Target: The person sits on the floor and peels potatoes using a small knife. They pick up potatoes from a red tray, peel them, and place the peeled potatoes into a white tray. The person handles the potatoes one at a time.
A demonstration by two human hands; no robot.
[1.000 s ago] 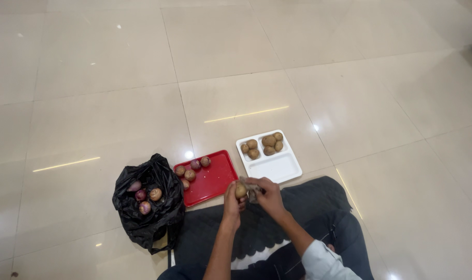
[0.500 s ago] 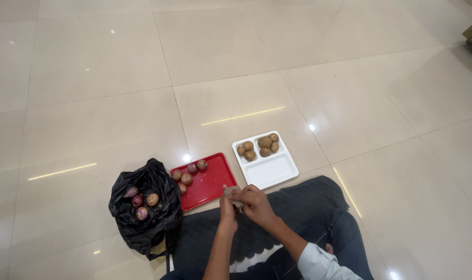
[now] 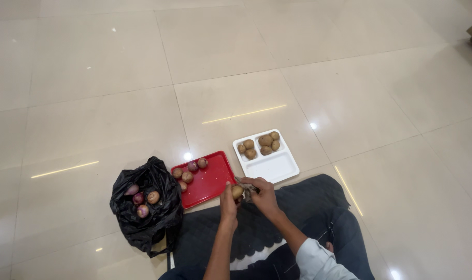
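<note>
A: What is sitting between the two hands?

B: A small brown potato [image 3: 238, 192]. The left hand [image 3: 228, 199] is closing around it from below and from the left, fingers curled on it. It is hovering just off the near corner of the red tray [image 3: 212, 181], above the dark mat [image 3: 256, 228].

A: Which way is it pointing?

B: It is nearly round, so I cannot tell its long axis; if anything, it is standing a little upright in the grip.

A: And the right hand [image 3: 262, 191]?

B: It is pinching a crumpled brownish cloth [image 3: 248, 187] and pressing it against the potato's right side.

A: Textures?

B: The potato is looking matte and dusty. The red tray is smooth plastic, rectangular with rounded corners, and it is carrying a few brown and purplish bulbs along its far-left edge. The white tray [image 3: 272, 167] is glossy and divided: potatoes [image 3: 260, 144] are filling the two far compartments, and the big near one is lying bare.

A: Room to move?

B: The black plastic bag [image 3: 153, 212], wrinkled and open, is touching the red tray's left edge, with onions [image 3: 142, 199] inside. The two trays are sitting just beside each other, a thin gap between. Beyond them, polished beige floor tiles [image 3: 246, 67] are stretching wide open.
</note>
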